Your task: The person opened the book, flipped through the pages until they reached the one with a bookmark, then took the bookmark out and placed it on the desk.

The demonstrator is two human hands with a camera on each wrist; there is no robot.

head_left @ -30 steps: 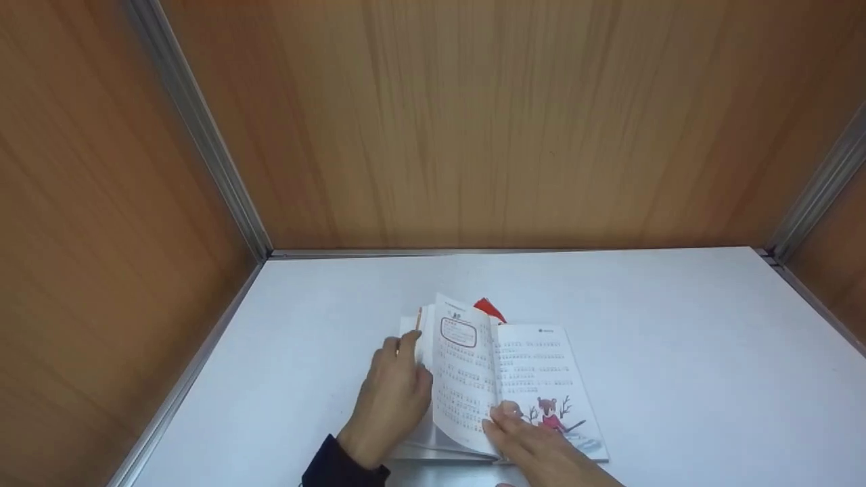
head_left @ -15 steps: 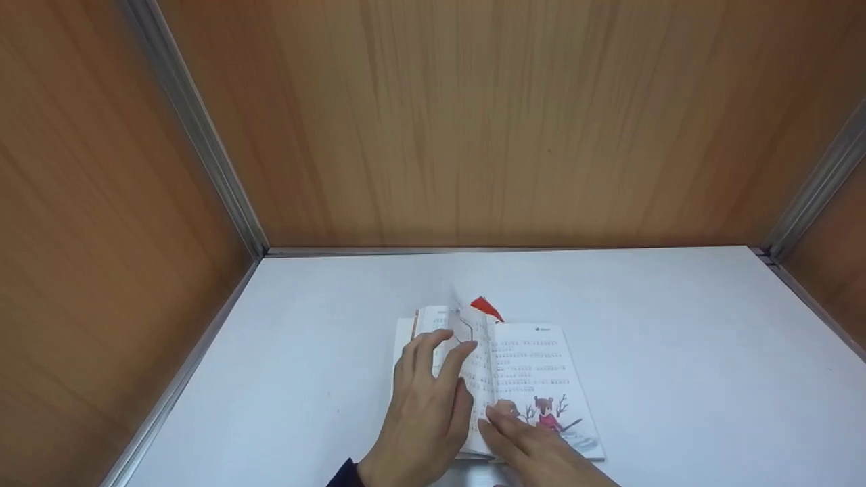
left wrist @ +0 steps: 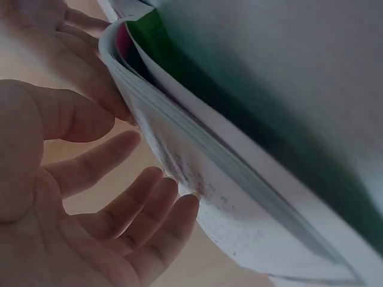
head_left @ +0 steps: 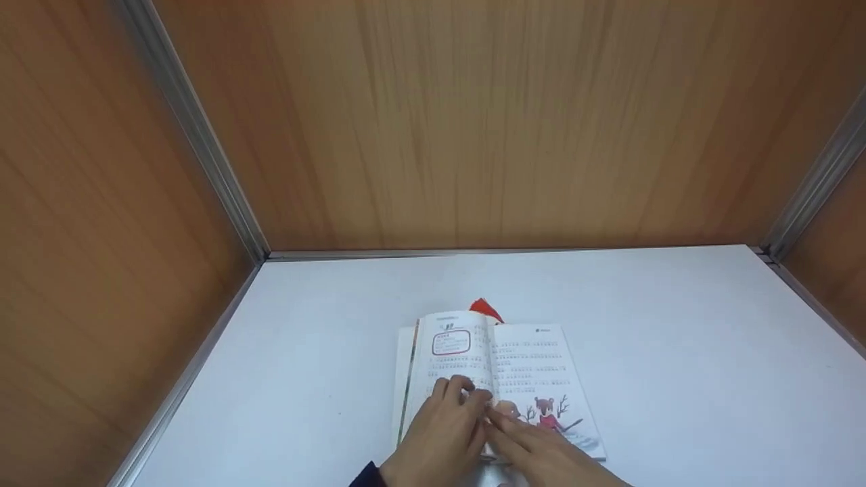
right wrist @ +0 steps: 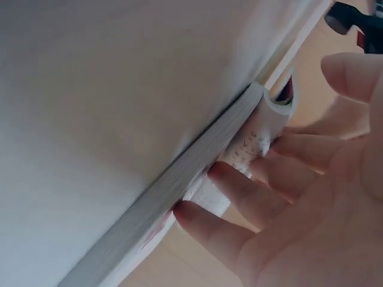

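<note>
An open picture book point(head_left: 534, 365) lies flat on the white table point(head_left: 676, 352), with printed text on both pages and a small bear drawing at the lower right. My left hand point(head_left: 450, 419) rests on the lower left page beside the gutter, its fingers point(left wrist: 137, 209) nearly straight against the curved paper point(left wrist: 209, 179). My right hand point(head_left: 534, 443) presses the lower right page just across the gutter, almost touching the left hand. In the right wrist view its straight fingers point(right wrist: 239, 191) lie on the page next to the book's edge point(right wrist: 197, 155). A red tassel point(head_left: 484, 308) sticks out past the top of the spine.
Wooden walls close the table in at the back point(head_left: 507, 122), left point(head_left: 81, 237) and right point(head_left: 839, 243), with metal strips along the joins. Bare white tabletop lies all around the book.
My left hand came from the book's left edge onto the left page and slid down beside the gutter. The raised leaf now lies flat. My right hand stayed put.
</note>
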